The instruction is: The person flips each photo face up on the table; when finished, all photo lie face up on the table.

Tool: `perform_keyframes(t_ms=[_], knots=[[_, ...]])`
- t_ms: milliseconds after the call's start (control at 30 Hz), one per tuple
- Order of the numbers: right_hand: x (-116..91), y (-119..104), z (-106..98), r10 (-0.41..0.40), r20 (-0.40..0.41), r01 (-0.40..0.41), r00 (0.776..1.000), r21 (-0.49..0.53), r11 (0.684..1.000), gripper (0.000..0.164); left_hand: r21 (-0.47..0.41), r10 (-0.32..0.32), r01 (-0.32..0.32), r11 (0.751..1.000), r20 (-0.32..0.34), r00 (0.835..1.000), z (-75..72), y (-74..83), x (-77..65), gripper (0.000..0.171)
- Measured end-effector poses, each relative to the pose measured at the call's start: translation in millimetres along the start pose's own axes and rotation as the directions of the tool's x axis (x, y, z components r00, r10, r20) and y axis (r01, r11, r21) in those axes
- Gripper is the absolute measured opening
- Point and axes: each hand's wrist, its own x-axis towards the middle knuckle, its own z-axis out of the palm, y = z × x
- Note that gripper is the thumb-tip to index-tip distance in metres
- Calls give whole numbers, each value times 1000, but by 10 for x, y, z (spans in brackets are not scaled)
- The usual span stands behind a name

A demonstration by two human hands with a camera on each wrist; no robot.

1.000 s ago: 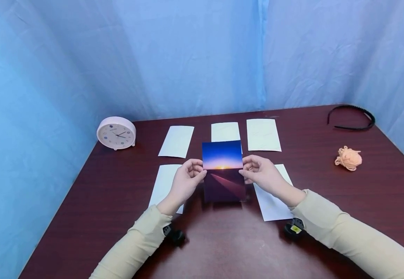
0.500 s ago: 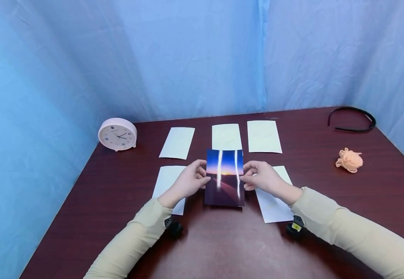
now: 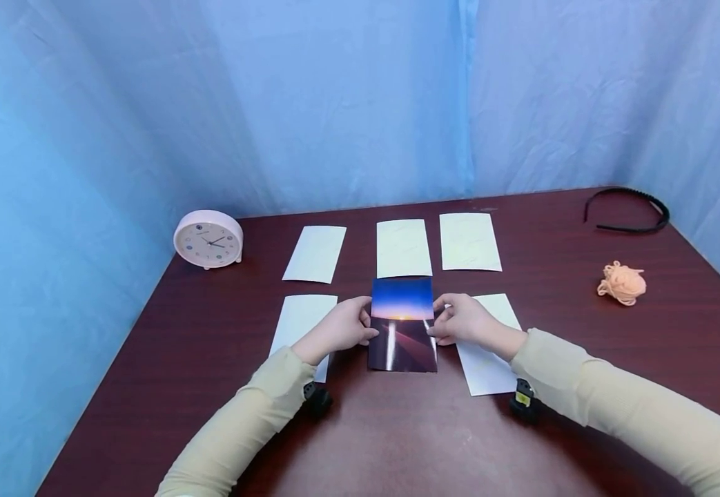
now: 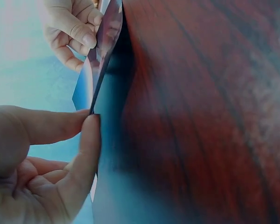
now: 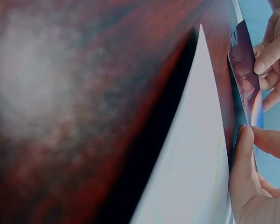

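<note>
A glossy photo print (image 3: 402,338) shows a blue sky with a low sun over dark ground. My left hand (image 3: 346,326) pinches its left edge between thumb and fingers. On the opposite edge my right hand (image 3: 466,320) has the same kind of pinch. Both wrist views show the print (image 4: 101,56) seen almost edge-on, with its surface slightly bowed. The print lies low over the table, just in front of the middle white sheet (image 3: 403,248) of the back row. Another white sheet (image 3: 302,321) lies partly under my left hand, and a white sheet (image 3: 490,366) under my right.
Two more white sheets, one at back left (image 3: 316,253) and one at back right (image 3: 470,241), lie on the dark wooden table (image 3: 397,442). A round clock (image 3: 208,239) stands far left. At right are a peach yarn ball (image 3: 622,283) and a black headband (image 3: 664,214). Blue curtains (image 3: 335,103) enclose the table.
Both hands have lowered the photo print toward the table and tilted it flatter. The middle back sheet, partly covered before, now shows fully. Glare on the print has shifted.
</note>
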Motion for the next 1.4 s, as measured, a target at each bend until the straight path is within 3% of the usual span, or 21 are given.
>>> perform_keyframes(t_ms=[200, 533, 933, 1400], knots=[[17, -29, 24, 22, -12, -23, 1000, -61, 998, 40, 45, -38, 37, 998, 41, 998, 20, -3, 12, 52], [-11, -85, 46, 28, -18, -31, 999, -140, 990, 48, 74, -61, 57, 996, 47, 997, 45, -8, 25, 75], [6, -76, 46, 12, -32, -18, 999, -193, 981, 55, 114, -65, 61, 992, 27, 998, 44, -27, 12, 78], [-26, -76, 20, -15, -28, 10, 999, -174, 985, 57, 121, -48, 46, 992, 21, 999, 21, -23, -1, 73]])
